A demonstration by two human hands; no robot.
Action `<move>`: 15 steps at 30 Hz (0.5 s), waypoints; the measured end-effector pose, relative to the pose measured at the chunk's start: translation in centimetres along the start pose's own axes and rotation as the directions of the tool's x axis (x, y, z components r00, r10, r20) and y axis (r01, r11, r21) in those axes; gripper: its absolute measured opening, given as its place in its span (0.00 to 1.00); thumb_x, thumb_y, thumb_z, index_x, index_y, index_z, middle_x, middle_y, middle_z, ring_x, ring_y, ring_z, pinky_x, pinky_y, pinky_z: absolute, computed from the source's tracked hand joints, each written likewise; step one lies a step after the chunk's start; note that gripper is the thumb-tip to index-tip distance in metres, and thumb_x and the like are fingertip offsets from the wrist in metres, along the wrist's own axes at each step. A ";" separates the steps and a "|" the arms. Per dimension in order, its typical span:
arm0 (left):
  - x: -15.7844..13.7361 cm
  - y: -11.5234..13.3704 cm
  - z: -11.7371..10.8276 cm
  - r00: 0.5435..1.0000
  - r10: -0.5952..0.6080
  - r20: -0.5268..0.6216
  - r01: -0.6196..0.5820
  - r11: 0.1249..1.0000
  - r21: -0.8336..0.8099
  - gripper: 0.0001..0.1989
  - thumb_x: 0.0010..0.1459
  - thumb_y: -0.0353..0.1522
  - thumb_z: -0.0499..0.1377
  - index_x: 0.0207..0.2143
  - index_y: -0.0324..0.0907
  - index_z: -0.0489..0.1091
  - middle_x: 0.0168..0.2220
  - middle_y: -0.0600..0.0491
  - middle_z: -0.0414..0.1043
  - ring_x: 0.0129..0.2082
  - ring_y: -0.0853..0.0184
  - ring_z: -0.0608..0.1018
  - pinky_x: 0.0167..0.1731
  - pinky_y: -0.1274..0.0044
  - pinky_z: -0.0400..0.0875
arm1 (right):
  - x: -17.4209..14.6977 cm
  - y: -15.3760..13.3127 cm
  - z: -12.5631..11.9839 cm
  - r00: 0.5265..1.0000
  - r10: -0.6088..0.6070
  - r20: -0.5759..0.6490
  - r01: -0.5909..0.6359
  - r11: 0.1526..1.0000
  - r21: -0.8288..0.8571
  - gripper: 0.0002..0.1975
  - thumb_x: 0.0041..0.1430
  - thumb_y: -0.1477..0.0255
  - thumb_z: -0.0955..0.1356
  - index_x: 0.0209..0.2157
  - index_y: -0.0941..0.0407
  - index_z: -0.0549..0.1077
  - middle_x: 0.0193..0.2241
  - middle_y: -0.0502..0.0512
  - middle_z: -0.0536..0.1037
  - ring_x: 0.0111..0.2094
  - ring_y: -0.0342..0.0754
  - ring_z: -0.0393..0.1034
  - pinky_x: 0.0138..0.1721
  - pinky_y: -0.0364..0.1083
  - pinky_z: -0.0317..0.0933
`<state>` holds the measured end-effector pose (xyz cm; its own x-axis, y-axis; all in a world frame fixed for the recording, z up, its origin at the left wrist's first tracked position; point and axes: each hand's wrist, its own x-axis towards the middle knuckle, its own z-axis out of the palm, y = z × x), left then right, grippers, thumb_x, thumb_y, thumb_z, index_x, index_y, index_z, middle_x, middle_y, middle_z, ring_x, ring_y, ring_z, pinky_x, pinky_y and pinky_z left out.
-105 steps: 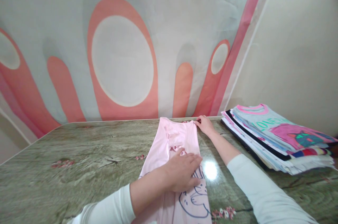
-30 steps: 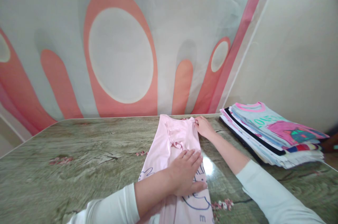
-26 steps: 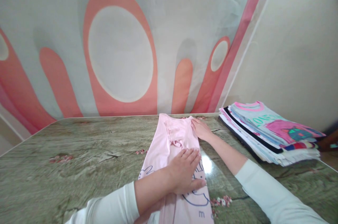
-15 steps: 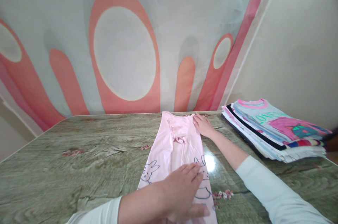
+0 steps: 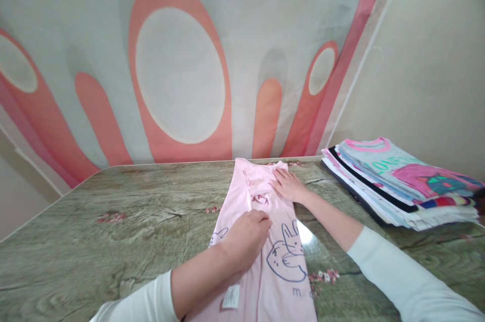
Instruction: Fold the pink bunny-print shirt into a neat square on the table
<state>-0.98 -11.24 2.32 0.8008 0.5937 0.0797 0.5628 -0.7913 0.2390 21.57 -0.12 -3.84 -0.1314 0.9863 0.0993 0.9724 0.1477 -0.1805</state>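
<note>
A pink shirt (image 5: 282, 231) with bunny line drawings lies lengthwise before me, its sides folded inward and a short sleeve laid over near the top. My left hand (image 5: 248, 238) is over the middle of the shirt, its fingers curled together on the cloth by the inner fold. Higher up, my right hand (image 5: 288, 185) rests flat on the shirt's upper right part, fingers spread. A white care label (image 5: 231, 296) shows on the cloth below my left wrist. The shirt's lower end runs out of view.
On the right of the wood-patterned table (image 5: 151, 241) stands a stack of folded clothes (image 5: 401, 185), topped by a grey shirt with a pink collar. Behind the table's far edge rises a wall (image 5: 242, 59) painted with coral shapes.
My left hand has moved up and left, from outstretched over the bunny print to closed by the inner fold. My right hand has slid slightly down from the shirt's top corner.
</note>
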 end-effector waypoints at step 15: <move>-0.9 -3.9 0.6 0.987 -0.158 -0.029 0.161 0.970 0.182 0.27 0.63 0.40 0.43 0.61 0.35 0.47 0.62 0.42 0.47 0.62 0.58 0.49 0.58 0.63 0.44 | 1.6 1.7 0.4 0.998 -0.016 0.064 0.018 1.000 -0.019 0.36 0.59 0.48 0.47 0.63 0.53 0.45 0.64 0.55 0.44 0.63 0.55 0.35 0.60 0.58 0.31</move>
<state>-3.82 -8.75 0.75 0.6955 0.7152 0.0690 0.7119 -0.6989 0.0687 22.97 1.69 -4.35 -0.1594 0.9864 0.0399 0.9734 0.1638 -0.1604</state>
